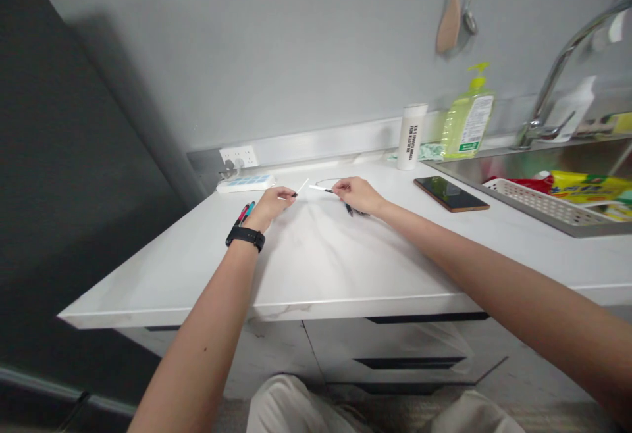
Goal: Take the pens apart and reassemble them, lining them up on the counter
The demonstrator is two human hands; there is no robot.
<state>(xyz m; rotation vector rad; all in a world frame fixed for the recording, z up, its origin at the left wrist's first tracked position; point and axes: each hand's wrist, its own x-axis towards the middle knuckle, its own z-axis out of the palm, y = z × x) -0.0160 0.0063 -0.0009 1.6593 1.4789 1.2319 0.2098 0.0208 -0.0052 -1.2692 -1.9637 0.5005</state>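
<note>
Left hand [270, 208] and right hand [356, 195], each grip closed in a fingertip pinch, hold two slim white sticks [320, 189] by their dark ends above the desk [316, 268] (light, stiff-looking, best taken at those ends).

A kitchen counter, stainless sink [523, 163], chrome faucet [553, 97], dish soap [469, 114], hanging wooden spatula [450, 15]

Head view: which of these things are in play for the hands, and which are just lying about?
In play: left hand, pinching a thin white dark-tipped stick; right hand, pinching a second white dark-tipped stick; red and teal pens; dark pens.

Lying about: white power strip; white cylindrical bottle; green pump bottle; dark smartphone; white plastic basket.
</note>
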